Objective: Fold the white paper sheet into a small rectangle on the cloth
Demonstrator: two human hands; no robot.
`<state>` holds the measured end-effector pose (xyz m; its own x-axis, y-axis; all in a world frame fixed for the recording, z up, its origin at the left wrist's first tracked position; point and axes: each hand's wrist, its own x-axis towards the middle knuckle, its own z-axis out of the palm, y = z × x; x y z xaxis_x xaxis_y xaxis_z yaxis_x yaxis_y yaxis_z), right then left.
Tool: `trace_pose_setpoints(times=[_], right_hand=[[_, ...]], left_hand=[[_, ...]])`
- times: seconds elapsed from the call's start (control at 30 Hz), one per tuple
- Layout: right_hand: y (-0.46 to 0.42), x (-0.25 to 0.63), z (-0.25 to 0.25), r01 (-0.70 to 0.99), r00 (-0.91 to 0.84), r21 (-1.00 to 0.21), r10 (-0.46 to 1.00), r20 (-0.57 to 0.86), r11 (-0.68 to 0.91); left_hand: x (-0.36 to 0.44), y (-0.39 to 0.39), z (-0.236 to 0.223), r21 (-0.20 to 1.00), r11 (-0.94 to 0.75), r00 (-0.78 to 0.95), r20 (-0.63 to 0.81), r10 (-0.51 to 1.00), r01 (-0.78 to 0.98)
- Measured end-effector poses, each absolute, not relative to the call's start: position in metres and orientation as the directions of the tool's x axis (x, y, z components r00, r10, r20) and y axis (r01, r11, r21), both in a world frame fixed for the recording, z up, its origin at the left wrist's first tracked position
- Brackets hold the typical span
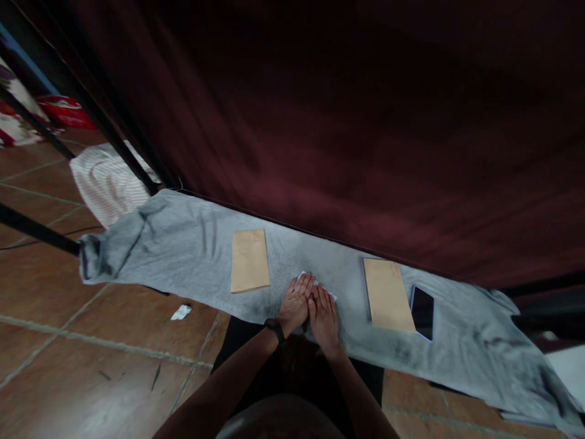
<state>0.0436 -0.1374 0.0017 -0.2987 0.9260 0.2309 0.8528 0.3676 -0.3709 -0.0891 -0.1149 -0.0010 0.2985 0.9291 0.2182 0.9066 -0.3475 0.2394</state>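
Note:
My left hand (pixel 296 300) lies flat with fingers extended, pressing on a small white sheet (pixel 333 297) that looks like paper. Beside it, my right hand (pixel 324 316) rests flat on the same sheet, its fingers stretched out and the two hands touching at the thumbs. Only slim edges of the white sheet show past my fingertips; the rest is hidden under my palms. Beneath everything is a grey cloth (pixel 196 244). One brown envelope (pixel 250 261) lies to the left of my hands, and a brown envelope stack (pixel 389 296) to the right.
A smartphone (pixel 423 312) lies against the right-hand envelopes. Behind the cloth hangs a dark red curtain (pixel 292 152). Black metal bars (pixel 41 230) and a striped cloth (pixel 112 183) stand at the left. A crumpled white scrap (pixel 181 312) is on the tiled floor (pixel 114 366).

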Motion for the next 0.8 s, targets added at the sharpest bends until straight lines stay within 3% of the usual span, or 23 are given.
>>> trace_pose_setpoints(times=[0.2,0.63,0.8], right_hand=[[-0.148,0.063,0.001,0.9,-0.325,-0.223,0.917,0.233,0.376],[-0.159,0.089,-0.01,0.916,-0.271,-0.231,0.931,0.244,0.328],[-0.161,0.089,-0.007,0.919,-0.281,-0.218,0.933,0.224,0.329]], left_hand=[[-0.098,-0.114,0.004,0.257,-0.299,0.233,0.257,0.938,0.919],[-0.124,-0.122,0.013,0.261,-0.22,0.153,0.256,0.955,0.94],[-0.119,-0.134,0.019,0.271,-0.424,0.372,0.225,0.901,0.864]])
